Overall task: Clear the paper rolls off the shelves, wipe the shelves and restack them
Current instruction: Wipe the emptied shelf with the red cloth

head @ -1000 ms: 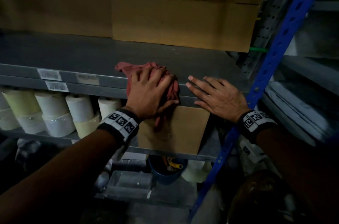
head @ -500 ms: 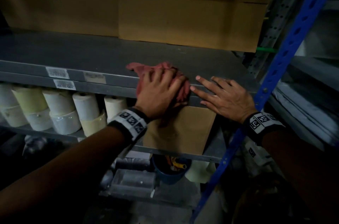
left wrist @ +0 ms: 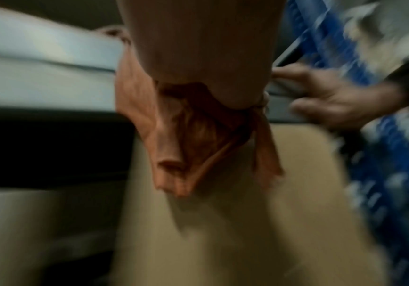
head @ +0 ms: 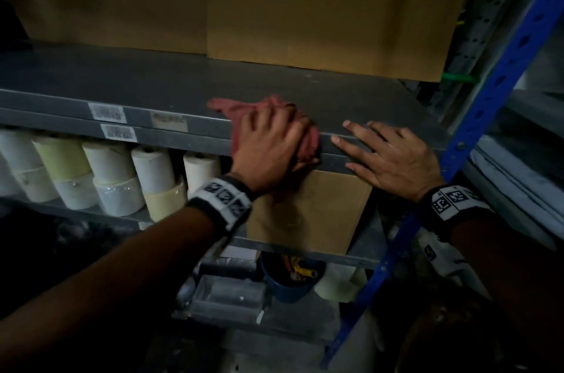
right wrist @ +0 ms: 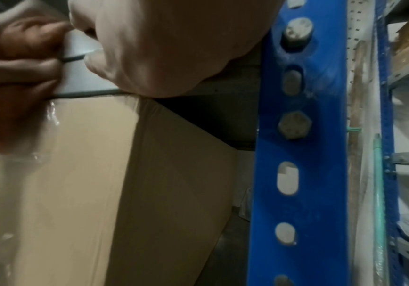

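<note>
Left hand (head: 268,149) is pressing, fingers spread, on crumpled red cloth (head: 241,107) at grey metal shelf (head: 152,79) edge; right hand (head: 387,155) is lying flat just beside, tan cardboard box (head: 311,210) below both.

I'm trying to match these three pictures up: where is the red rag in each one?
Head: rag at centre, on the shelf's front edge under the left hand.
Left wrist: rag at centre, hanging below the palm.
Right wrist: not identifiable; left edge too blurred.
Shared landmark: the cardboard box under the shelf.

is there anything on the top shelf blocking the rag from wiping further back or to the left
Nothing visible close by. The left hand presses the red rag at the front edge of the grey shelf, whose surface is bare to the left. Further back, cardboard boxes along the rear limit the wipe.
</note>
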